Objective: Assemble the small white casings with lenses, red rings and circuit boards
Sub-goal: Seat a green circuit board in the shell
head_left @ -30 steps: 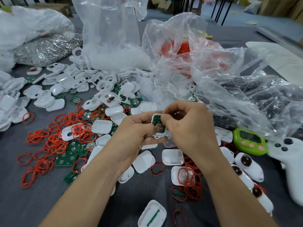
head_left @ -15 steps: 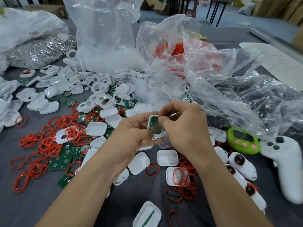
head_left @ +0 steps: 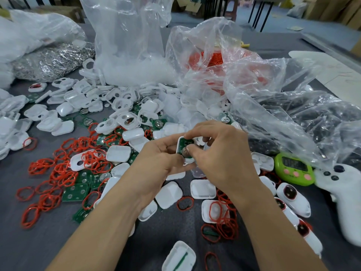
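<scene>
Both hands meet over the middle of the table. My left hand [head_left: 156, 159] grips a small white casing [head_left: 180, 142] with a green circuit board [head_left: 185, 145] lying in it. My right hand [head_left: 220, 153] pinches the casing from the right, thumb and forefinger on the board. Loose red rings [head_left: 58, 173] spread over the table at the left, among green boards [head_left: 75, 193] and white casing halves [head_left: 118, 153]. Three assembled casings with dark lenses [head_left: 293, 198] lie at the right.
Clear plastic bags [head_left: 132, 45] of white parts and red rings stand behind the pile. A silver foil bag [head_left: 50, 61] lies at the back left. A green timer [head_left: 295, 169] and a white game controller [head_left: 345, 198] sit at the right.
The hands have stayed together on the casing, with the right fingers shifting a little on the board. The camera view has drifted slightly.
</scene>
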`<action>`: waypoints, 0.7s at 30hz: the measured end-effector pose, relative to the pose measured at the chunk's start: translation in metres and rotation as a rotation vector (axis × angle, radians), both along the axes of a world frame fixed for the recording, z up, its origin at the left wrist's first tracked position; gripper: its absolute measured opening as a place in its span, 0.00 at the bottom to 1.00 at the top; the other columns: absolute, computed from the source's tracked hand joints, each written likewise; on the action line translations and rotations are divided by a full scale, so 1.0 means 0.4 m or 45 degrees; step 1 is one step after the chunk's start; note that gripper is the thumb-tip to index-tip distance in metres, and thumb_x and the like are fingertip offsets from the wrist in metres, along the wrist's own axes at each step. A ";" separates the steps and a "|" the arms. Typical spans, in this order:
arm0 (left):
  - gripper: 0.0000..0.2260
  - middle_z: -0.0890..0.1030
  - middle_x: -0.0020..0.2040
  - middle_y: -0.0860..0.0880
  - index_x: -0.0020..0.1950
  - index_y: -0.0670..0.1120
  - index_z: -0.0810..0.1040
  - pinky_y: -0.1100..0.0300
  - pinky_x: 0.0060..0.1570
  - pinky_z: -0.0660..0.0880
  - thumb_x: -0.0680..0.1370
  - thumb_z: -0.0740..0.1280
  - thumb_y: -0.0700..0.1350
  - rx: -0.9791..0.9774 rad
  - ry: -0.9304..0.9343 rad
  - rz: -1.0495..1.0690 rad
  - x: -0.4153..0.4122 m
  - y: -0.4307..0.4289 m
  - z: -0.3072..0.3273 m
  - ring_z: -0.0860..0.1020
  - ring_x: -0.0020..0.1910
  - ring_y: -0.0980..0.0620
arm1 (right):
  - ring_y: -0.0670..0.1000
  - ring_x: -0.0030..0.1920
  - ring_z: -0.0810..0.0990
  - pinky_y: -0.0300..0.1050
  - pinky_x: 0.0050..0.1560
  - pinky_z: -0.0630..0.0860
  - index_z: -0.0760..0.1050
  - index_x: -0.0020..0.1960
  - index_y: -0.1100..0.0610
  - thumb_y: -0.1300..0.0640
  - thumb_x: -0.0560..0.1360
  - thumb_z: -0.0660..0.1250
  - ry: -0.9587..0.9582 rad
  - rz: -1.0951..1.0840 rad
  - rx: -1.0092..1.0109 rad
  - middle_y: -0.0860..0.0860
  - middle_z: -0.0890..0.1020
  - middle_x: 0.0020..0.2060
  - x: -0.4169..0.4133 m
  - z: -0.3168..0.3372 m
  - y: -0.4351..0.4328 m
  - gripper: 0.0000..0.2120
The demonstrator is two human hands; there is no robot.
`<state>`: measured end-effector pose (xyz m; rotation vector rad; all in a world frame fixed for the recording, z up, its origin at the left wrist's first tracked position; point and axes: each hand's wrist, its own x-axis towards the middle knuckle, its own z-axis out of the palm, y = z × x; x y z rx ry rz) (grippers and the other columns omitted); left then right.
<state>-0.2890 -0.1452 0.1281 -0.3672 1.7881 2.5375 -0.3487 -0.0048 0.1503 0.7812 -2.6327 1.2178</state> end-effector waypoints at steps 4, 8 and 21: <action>0.26 0.79 0.60 0.28 0.63 0.39 0.82 0.51 0.55 0.82 0.73 0.58 0.19 0.019 -0.012 0.020 -0.001 -0.001 0.002 0.83 0.55 0.43 | 0.36 0.41 0.77 0.24 0.48 0.70 0.88 0.45 0.48 0.62 0.69 0.78 0.026 0.007 -0.011 0.40 0.85 0.48 0.000 -0.003 0.001 0.10; 0.26 0.82 0.53 0.34 0.62 0.39 0.82 0.52 0.53 0.83 0.73 0.57 0.19 0.041 -0.017 0.035 -0.002 -0.002 0.000 0.83 0.53 0.44 | 0.38 0.43 0.75 0.25 0.50 0.70 0.88 0.48 0.47 0.61 0.69 0.79 0.061 0.000 0.039 0.41 0.85 0.50 0.000 -0.005 0.000 0.11; 0.25 0.84 0.50 0.38 0.60 0.37 0.82 0.53 0.49 0.83 0.72 0.58 0.19 0.068 -0.042 0.068 -0.004 -0.006 -0.003 0.85 0.49 0.46 | 0.36 0.44 0.74 0.24 0.50 0.69 0.88 0.46 0.48 0.65 0.67 0.79 0.151 0.013 -0.033 0.37 0.82 0.47 0.004 -0.008 0.002 0.13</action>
